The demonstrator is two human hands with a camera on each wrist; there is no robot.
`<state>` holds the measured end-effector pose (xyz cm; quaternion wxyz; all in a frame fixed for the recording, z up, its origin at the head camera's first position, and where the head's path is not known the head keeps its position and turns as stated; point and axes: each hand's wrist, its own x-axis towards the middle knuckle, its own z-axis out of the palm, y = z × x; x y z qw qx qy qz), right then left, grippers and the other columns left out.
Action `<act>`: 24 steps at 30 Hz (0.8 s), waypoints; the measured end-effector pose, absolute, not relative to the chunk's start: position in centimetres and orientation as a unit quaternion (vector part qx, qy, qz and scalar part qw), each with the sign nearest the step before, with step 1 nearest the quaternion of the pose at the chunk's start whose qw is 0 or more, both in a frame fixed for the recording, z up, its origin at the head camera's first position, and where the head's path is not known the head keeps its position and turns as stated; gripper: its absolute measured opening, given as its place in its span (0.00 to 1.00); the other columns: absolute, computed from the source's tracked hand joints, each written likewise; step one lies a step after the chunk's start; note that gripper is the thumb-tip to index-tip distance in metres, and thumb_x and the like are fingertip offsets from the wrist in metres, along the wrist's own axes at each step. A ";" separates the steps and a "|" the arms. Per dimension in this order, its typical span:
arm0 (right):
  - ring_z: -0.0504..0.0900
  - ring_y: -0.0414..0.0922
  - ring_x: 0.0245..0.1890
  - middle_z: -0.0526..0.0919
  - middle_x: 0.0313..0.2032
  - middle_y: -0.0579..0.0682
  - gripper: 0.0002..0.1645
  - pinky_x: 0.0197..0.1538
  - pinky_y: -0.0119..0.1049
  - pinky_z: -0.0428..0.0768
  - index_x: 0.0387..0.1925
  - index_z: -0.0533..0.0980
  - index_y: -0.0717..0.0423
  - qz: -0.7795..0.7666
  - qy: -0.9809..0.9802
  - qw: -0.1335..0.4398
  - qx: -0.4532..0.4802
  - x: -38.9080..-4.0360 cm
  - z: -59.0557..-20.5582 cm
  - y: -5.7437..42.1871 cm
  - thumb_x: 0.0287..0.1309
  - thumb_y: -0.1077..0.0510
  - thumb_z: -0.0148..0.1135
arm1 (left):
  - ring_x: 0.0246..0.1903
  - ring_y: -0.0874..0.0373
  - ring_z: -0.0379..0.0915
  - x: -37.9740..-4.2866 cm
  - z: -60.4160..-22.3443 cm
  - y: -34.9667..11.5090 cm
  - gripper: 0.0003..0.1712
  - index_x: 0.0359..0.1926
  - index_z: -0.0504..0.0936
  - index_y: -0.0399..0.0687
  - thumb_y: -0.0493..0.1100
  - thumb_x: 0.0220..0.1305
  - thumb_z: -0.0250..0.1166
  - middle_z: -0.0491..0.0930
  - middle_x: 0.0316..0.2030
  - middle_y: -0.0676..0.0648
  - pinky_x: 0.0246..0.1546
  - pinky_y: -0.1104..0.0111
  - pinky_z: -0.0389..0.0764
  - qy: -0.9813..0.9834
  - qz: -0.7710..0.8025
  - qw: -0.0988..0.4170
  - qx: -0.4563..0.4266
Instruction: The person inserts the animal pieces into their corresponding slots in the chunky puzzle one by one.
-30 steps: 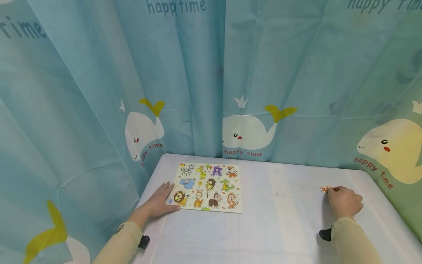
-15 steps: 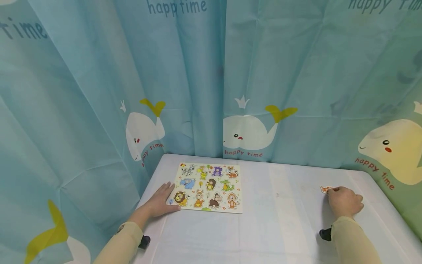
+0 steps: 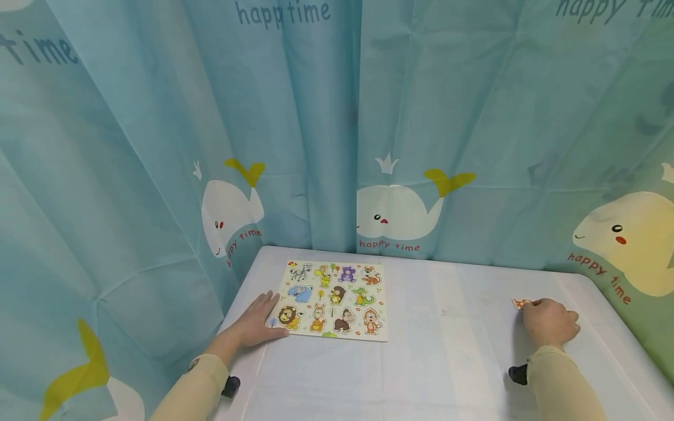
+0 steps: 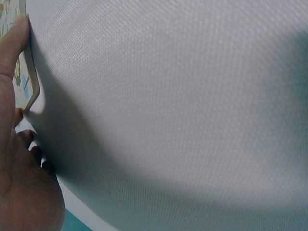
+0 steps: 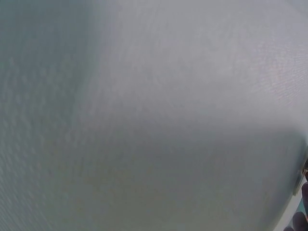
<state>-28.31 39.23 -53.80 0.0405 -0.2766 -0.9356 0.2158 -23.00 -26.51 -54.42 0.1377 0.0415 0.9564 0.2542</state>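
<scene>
An animal puzzle board [image 3: 308, 318] lies flat on the table's left side, bearing several colourful animals such as a zebra, a lion and a crocodile. My left hand [image 3: 258, 321] rests at its near left corner, fingers spread along the left edge and thumb on the front edge. The left wrist view shows that thumb [image 4: 14, 41] on the board's border [image 4: 31, 72]. Far to the right, my right hand [image 3: 550, 321] pinches a small orange-and-white puzzle piece [image 3: 520, 303] at the tabletop, its right part hidden by the fingers. Only the fingertips [image 5: 299, 222] show in the right wrist view.
A white cloth-covered table [image 3: 437, 362] stretches between the two hands. Behind it and along both sides hangs a blue curtain [image 3: 316, 117] printed with whales, close against the table's back edge. Black straps' ends [image 3: 518, 374] stick out at the wrists.
</scene>
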 end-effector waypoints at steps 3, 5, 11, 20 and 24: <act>0.65 0.72 0.48 0.77 0.38 0.73 0.20 0.47 0.66 0.65 0.41 0.77 0.77 0.216 -0.936 0.043 -0.276 -28.3 -53.8 39.2 0.64 0.60 0.51 | 0.78 0.36 0.37 -23.0 -54.4 -26.5 0.64 0.80 0.54 0.41 0.68 0.55 0.73 0.47 0.80 0.36 0.75 0.40 0.49 0.956 0.256 0.139 0.041; 0.65 0.72 0.47 0.77 0.38 0.73 0.19 0.47 0.66 0.65 0.41 0.77 0.76 0.216 -0.936 0.048 -0.274 -28.2 -53.7 39.2 0.64 0.60 0.51 | 0.78 0.36 0.37 -22.9 -54.2 -26.5 0.64 0.80 0.53 0.40 0.68 0.55 0.73 0.47 0.80 0.35 0.75 0.39 0.49 0.955 0.256 0.141 0.041; 0.67 0.72 0.45 0.79 0.40 0.74 0.21 0.44 0.65 0.66 0.44 0.78 0.75 0.213 -0.943 0.071 -0.246 -28.1 -53.5 39.2 0.64 0.58 0.51 | 0.78 0.35 0.37 -22.7 -53.8 -26.3 0.64 0.80 0.53 0.39 0.67 0.55 0.74 0.46 0.79 0.34 0.74 0.39 0.49 0.954 0.259 0.143 0.040; 0.69 0.68 0.44 0.80 0.44 0.72 0.22 0.44 0.63 0.66 0.46 0.80 0.73 0.215 -0.958 0.103 -0.157 -28.3 -53.2 38.2 0.66 0.56 0.57 | 0.78 0.34 0.37 -22.6 -53.6 -26.2 0.64 0.80 0.54 0.39 0.67 0.55 0.74 0.47 0.79 0.34 0.74 0.38 0.49 0.955 0.259 0.141 0.040; 0.71 0.67 0.43 0.81 0.41 0.69 0.20 0.41 0.60 0.68 0.43 0.82 0.72 0.208 -0.963 0.129 -0.113 -28.3 -53.4 36.9 0.64 0.56 0.61 | 0.78 0.34 0.37 -22.6 -53.7 -26.3 0.64 0.80 0.54 0.39 0.67 0.55 0.74 0.47 0.79 0.34 0.74 0.38 0.49 0.955 0.258 0.140 0.038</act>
